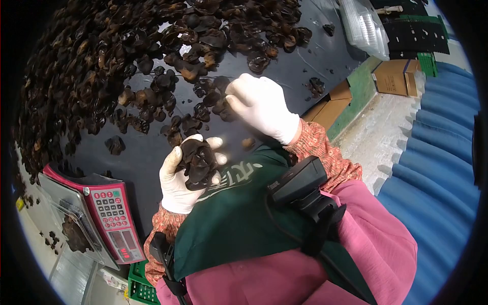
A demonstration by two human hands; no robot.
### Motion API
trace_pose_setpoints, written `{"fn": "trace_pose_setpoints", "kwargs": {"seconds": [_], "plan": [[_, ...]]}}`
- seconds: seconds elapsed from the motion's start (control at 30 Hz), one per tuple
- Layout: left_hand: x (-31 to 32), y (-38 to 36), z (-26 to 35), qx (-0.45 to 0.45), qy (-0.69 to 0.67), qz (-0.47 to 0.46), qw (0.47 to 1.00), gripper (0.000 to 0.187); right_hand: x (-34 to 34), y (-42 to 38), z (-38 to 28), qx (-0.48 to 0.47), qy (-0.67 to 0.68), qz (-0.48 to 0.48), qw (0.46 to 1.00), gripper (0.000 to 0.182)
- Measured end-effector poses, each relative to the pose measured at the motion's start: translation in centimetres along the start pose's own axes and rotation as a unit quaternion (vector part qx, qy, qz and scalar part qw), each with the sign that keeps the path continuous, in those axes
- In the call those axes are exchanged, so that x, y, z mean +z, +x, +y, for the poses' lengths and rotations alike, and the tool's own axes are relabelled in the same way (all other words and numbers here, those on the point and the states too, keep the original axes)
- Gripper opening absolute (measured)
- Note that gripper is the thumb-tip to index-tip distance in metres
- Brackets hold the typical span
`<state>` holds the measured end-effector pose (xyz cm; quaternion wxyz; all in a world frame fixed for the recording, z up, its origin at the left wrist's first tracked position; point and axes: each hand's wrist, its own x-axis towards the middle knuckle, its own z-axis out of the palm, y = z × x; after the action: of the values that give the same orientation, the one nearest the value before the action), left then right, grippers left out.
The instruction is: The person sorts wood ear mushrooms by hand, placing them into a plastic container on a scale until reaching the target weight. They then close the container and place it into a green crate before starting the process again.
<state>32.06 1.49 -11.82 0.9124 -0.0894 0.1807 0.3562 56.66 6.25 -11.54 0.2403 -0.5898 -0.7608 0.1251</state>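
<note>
My left hand (175, 180), in a white glove, is wrapped round a dark clump of black wood ear fungus (197, 161) close to my green apron. Just above and to the right, my gloved right hand (259, 104) is closed, its thumb and fingertips bent together over the dark table. Beside those fingertips lie slightly blurred wood ear pieces (202, 112); whether one is pinched there I cannot make out. A large heap of wood ear (101, 66) spreads over the table's far and left side.
A pink digital scale (113, 208) stands at the left. Clear plastic trays (363, 28) are stacked at the far right edge. A cardboard box (396, 77) and blue sheeting (432, 152) are at the right. Below the scale is a green crate (142, 284).
</note>
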Motion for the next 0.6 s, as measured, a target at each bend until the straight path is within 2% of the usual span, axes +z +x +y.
{"fn": "trace_pose_setpoints", "kwargs": {"seconds": [0.07,0.13,0.17,0.2,0.3,0.33,0.43,0.47,0.5,0.57,0.6], "plan": [[0.0,-0.2,0.1,0.009,-0.002,0.007,1.0,0.046,0.4,0.0,0.3,0.024,0.042,0.004,0.999,0.016],[0.1,-0.5,0.2,0.014,-0.006,0.012,1.0,0.046,-0.4,-0.3,0.0,0.094,0.131,-0.018,0.987,0.013],[-0.1,-0.4,0.3,0.012,-0.004,0.009,1.0,0.048,-1.2,-0.4,-0.1,0.13,0.172,-0.028,0.976,0.012],[-0.3,-0.4,0.4,0.009,-0.004,0.005,1.0,0.049,-2.4,-0.4,-0.5,0.211,0.246,-0.06,0.944,0.011],[-0.1,-0.1,0.3,-0.014,0.04,0.009,0.999,0.053,-3.8,-0.9,-0.1,0.264,0.291,-0.085,0.916,0.011],[0.2,-0.1,0.5,-0.021,0.064,0.012,0.998,0.055,-3.9,-1.3,-0.4,0.24,0.338,-0.06,0.908,0.011],[1.8,0.2,0.1,-0.05,0.062,0.062,0.995,0.058,-5.7,-1.1,-3.5,0.127,0.342,-0.088,0.927,0.011],[1.7,0.3,0.0,-0.056,0.0,0.041,0.998,0.057,-6.1,-1.2,-4.2,0.146,0.411,-0.167,0.884,0.014],[1.8,0.4,0.0,-0.057,-0.021,0.034,0.998,0.057,-6.9,-0.6,-5.1,0.141,0.402,-0.206,0.881,0.016],[1.9,0.3,-0.3,-0.054,-0.064,0.02,0.996,0.057,-6.6,-0.4,-5.1,0.158,0.42,-0.183,0.875,0.018],[1.4,0.0,0.0,-0.045,0.028,0.03,0.998,0.056,-5.6,-0.4,-3.9,0.162,0.349,-0.121,0.915,0.016]]}}
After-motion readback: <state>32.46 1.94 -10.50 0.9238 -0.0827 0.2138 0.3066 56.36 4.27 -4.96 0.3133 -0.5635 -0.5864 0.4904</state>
